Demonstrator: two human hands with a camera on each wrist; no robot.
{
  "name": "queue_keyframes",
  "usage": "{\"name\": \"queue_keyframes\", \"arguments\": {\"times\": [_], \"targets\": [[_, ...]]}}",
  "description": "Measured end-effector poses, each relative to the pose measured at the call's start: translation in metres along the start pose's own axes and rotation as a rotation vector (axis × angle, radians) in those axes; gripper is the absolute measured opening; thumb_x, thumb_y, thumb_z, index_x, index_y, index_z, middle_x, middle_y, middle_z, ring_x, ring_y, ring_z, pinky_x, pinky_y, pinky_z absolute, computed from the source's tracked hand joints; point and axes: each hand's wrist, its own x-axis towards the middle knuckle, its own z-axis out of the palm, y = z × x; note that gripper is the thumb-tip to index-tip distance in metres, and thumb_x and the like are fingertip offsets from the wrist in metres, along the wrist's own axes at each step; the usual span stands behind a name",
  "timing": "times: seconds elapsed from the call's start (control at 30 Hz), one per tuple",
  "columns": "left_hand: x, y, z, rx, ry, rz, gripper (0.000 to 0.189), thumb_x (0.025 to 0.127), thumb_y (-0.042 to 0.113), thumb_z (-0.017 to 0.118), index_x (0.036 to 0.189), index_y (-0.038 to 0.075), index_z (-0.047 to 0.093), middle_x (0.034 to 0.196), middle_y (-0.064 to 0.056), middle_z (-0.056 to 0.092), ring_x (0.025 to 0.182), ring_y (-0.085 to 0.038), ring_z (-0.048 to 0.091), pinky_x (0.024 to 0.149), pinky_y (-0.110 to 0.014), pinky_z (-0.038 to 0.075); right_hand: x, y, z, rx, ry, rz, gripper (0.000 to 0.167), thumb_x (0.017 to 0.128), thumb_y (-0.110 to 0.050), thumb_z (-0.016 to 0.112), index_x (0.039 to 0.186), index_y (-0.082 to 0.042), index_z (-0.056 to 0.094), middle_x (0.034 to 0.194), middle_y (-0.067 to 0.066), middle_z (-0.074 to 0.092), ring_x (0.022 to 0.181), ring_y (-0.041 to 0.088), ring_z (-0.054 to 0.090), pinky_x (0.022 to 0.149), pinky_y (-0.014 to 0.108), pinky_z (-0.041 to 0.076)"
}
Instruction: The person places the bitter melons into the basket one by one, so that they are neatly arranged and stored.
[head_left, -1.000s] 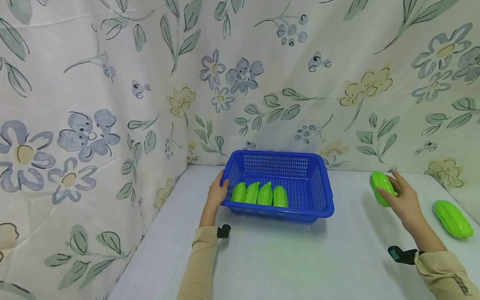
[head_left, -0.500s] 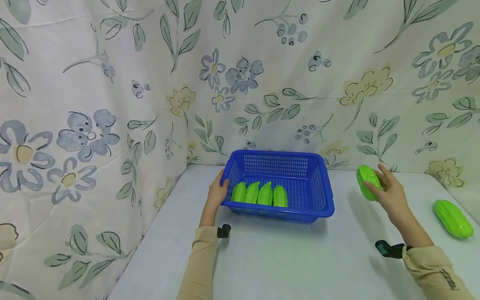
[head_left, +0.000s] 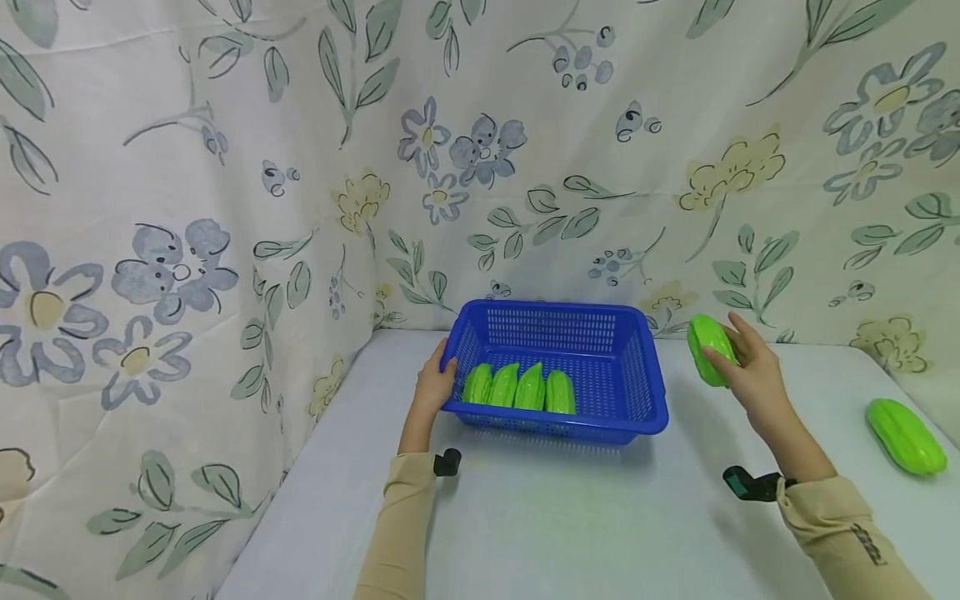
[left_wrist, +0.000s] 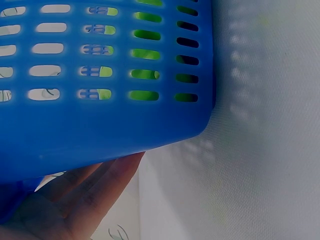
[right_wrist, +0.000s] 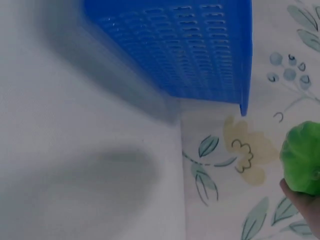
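Note:
At the left end of the blue plastic basket, my left hand grips the rim, thumb on top. The left wrist view shows its fingers against the outside of the basket wall. Several green ridged gourds lie side by side in the basket's left part. My right hand holds another green gourd in the air, right of the basket, between thumb and fingers. In the right wrist view only the end of this held gourd and a bit of the hand show.
One more green gourd lies on the white tabletop at the far right. Behind the basket hangs a floral cloth, which also runs along the left side. The basket stands near the table's back edge.
My right hand has carried the held gourd leftward and slightly up, closer to the basket. The left hand, the basket and the gourds in it have stayed in place.

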Motion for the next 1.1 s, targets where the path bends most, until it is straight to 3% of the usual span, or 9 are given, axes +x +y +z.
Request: {"name": "queue_keyframes", "arguments": {"times": [0.17,0.33,0.4,0.5,0.57,0.63,1.1], "targets": [[0.0,0.0,0.0,0.002,-0.002,0.003,0.054,0.103,0.022,0.044,0.154,0.01,0.029,0.152,-0.024,0.039,0.138,-0.046,0.039,0.109,-0.064,0.035,0.003,-0.012,0.009,0.018,-0.017,-0.044,0.076,0.101,-0.032,0.052,0.158,-0.014,0.007,0.158,0.024,0.027,0.14,0.048,0.034,0.091,0.008,0.045],[0.0,0.001,-0.001,-0.003,-0.003,0.002,0.054,0.103,0.021,0.044,0.154,0.01,0.029,0.152,-0.024,0.04,0.138,-0.046,0.04,0.108,-0.064,0.036,0.006,-0.022,0.019,0.071,-0.038,-0.066,0.075,0.101,-0.03,0.053,0.158,-0.012,0.007,0.157,0.026,0.028,0.14,0.049,0.034,0.081,0.0,0.04],[-0.001,0.001,-0.001,-0.007,-0.004,-0.003,0.054,0.103,0.022,0.044,0.154,0.01,0.029,0.152,-0.024,0.04,0.138,-0.046,0.04,0.109,-0.063,0.036,0.007,-0.026,0.023,0.071,-0.047,-0.069,0.075,0.101,-0.03,0.053,0.158,-0.011,0.007,0.157,0.026,0.029,0.14,0.048,0.034,0.091,0.007,0.044],[-0.001,0.001,-0.001,-0.012,-0.007,-0.01,0.054,0.104,0.022,0.044,0.154,0.011,0.029,0.152,-0.023,0.039,0.139,-0.046,0.04,0.109,-0.063,0.036,0.009,-0.032,0.031,0.078,-0.067,-0.07,0.075,0.101,-0.03,0.053,0.158,-0.012,0.007,0.157,0.025,0.029,0.141,0.047,0.034,0.108,0.033,0.045],[-0.001,0.002,-0.001,-0.014,-0.009,-0.014,0.054,0.104,0.022,0.044,0.154,0.011,0.029,0.152,-0.023,0.039,0.139,-0.046,0.039,0.109,-0.063,0.036,0.01,-0.037,0.036,0.09,-0.08,-0.07,0.075,0.101,-0.03,0.053,0.158,-0.013,0.007,0.157,0.026,0.028,0.141,0.047,0.033,0.109,0.053,0.039],[-0.002,0.002,-0.001,-0.012,-0.011,-0.015,0.054,0.104,0.022,0.044,0.154,0.011,0.028,0.152,-0.023,0.039,0.139,-0.046,0.04,0.108,-0.063,0.036,0.011,-0.041,0.041,0.114,-0.093,-0.069,0.076,0.101,-0.03,0.053,0.158,-0.014,0.007,0.158,0.025,0.026,0.142,0.047,0.032,0.108,0.059,0.036],[-0.004,0.006,-0.002,0.004,0.004,0.001,0.054,0.103,0.02,0.044,0.154,0.011,0.029,0.15,-0.026,0.041,0.136,-0.047,0.043,0.106,-0.063,0.039,0.018,-0.06,0.073,0.138,-0.175,-0.073,0.076,0.101,-0.024,0.054,0.158,-0.009,0.007,0.157,0.026,0.028,0.145,0.044,0.029,0.112,0.058,0.033]]}}
